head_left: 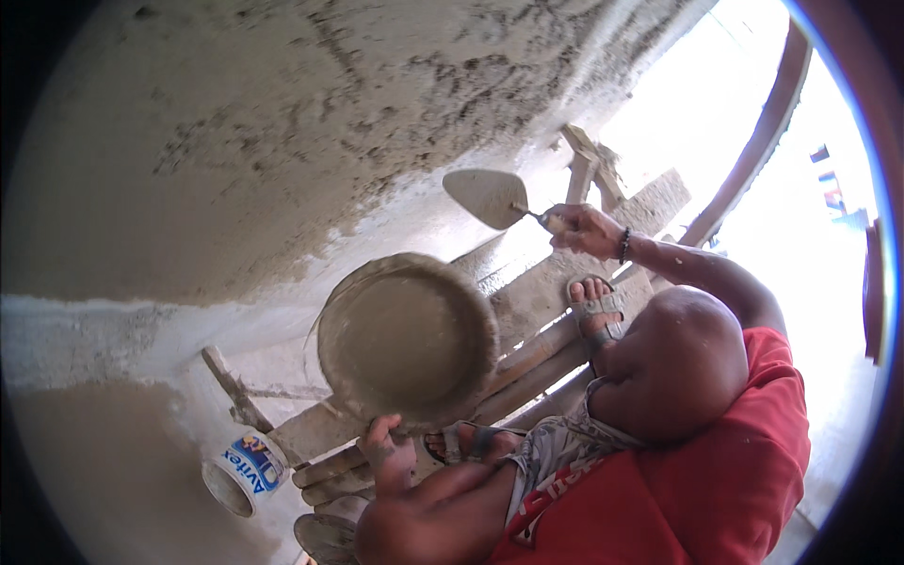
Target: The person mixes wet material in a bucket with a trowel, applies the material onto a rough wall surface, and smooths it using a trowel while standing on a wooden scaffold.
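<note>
My right hand [586,231], with a dark beaded bracelet at the wrist, is closed round the handle of a trowel [485,196]. Its broad blade points left, toward the wall, and has a greyish coating. Below and to the left, a round bucket [490,334] with a mortar-crusted rim stands tilted toward me. Wet grey mortar [400,334] lies smooth inside it. At the bucket's near edge, my left hand [388,444] grips the rim with its fingers bent over it. Part of that hand is hidden behind the bucket and my knee.
A wall [235,169] with rough, partly smeared plaster fills the upper left. Under my sandalled feet are wooden planks [537,292] with gaps between them. A white pail [243,476] lies lower left, by a wooden post [234,386]. A curved beam [763,132] crosses the bright right side.
</note>
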### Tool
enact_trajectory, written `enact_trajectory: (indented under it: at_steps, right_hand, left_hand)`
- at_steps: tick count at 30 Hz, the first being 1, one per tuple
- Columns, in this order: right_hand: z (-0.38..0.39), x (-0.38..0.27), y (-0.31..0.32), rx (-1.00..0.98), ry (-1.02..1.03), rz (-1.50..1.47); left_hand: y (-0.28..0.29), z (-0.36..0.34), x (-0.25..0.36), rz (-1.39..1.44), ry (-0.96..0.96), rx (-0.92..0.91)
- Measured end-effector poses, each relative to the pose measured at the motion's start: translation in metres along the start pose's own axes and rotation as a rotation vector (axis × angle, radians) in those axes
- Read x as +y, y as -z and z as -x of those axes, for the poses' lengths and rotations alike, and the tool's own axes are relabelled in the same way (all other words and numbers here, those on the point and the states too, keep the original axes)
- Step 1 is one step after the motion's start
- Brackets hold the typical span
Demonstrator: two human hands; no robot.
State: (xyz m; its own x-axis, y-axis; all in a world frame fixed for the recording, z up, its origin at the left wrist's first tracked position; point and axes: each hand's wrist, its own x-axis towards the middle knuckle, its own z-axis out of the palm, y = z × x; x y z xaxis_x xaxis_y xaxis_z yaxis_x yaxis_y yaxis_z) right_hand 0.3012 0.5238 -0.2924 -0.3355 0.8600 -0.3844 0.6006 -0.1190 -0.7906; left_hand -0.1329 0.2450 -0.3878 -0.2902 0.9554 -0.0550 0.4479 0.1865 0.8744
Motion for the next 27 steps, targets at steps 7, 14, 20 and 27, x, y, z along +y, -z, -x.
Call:
enact_trajectory:
  at_steps: [7, 14, 20, 27]
  right_hand:
    - [0.069, 0.031, 0.072, 0.282, -0.094, -0.008]
    - [0.129, 0.043, 0.092, 0.354, -0.226, 0.018]
    - [0.139, -0.003, 0.11, 0.111, 0.062, 0.34]
    - [0.086, -0.081, 0.081, 0.076, 0.27, 1.042]
  left_hand:
    - [-0.082, -0.09, 0.128, 0.872, 0.707, -0.375]
    - [-0.117, -0.106, 0.14, 0.796, 0.633, -0.607]
    - [-0.103, -0.126, 0.099, 0.529, 0.688, -0.656]
    - [-0.104, -0.152, 0.167, 0.412, 0.951, -0.652]
